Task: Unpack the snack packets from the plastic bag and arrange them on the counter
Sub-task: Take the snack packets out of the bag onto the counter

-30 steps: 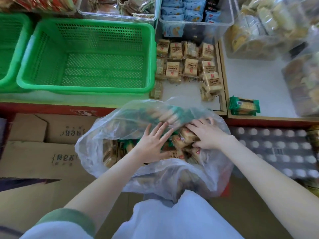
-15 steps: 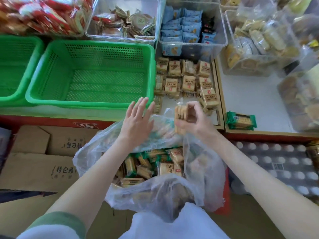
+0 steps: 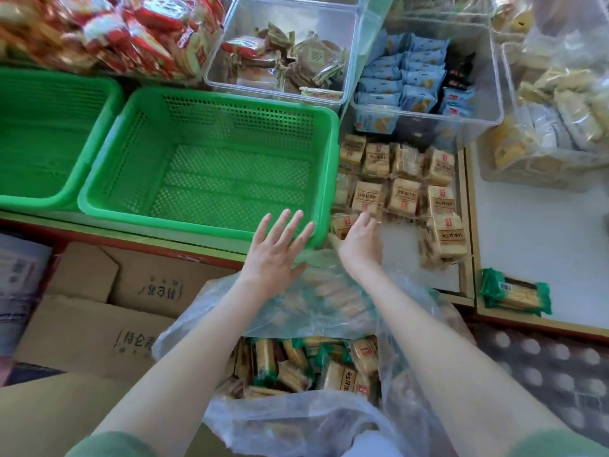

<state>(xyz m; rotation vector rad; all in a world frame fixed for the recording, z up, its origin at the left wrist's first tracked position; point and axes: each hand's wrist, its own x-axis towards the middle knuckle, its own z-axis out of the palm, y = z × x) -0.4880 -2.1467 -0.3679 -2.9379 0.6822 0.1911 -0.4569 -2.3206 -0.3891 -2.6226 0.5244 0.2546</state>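
Note:
A clear plastic bag point(image 3: 316, 301) sits open below me, with several tan and green snack packets point(image 3: 339, 374) inside. My left hand point(image 3: 275, 255) hovers flat with spread fingers over the bag's far edge, holding nothing. My right hand point(image 3: 361, 245) reaches onto the white counter point(image 3: 398, 249), its fingers curled on a tan snack packet point(image 3: 342, 224) at the counter's front left. Just beyond it, several matching tan packets point(image 3: 403, 196) lie in rows on the counter.
An empty green basket point(image 3: 211, 222) stands left of the rows, with another green basket point(image 3: 49, 199) further left. Clear bins point(image 3: 425, 77) of snacks stand behind. A green packet point(image 3: 514, 293) lies on the right shelf. Cardboard boxes point(image 3: 82, 328) sit below left.
My right hand has lifted a tan packet out of the bag and carried it forward to the counter. The left hand came out of the bag and rose, fingers spread.

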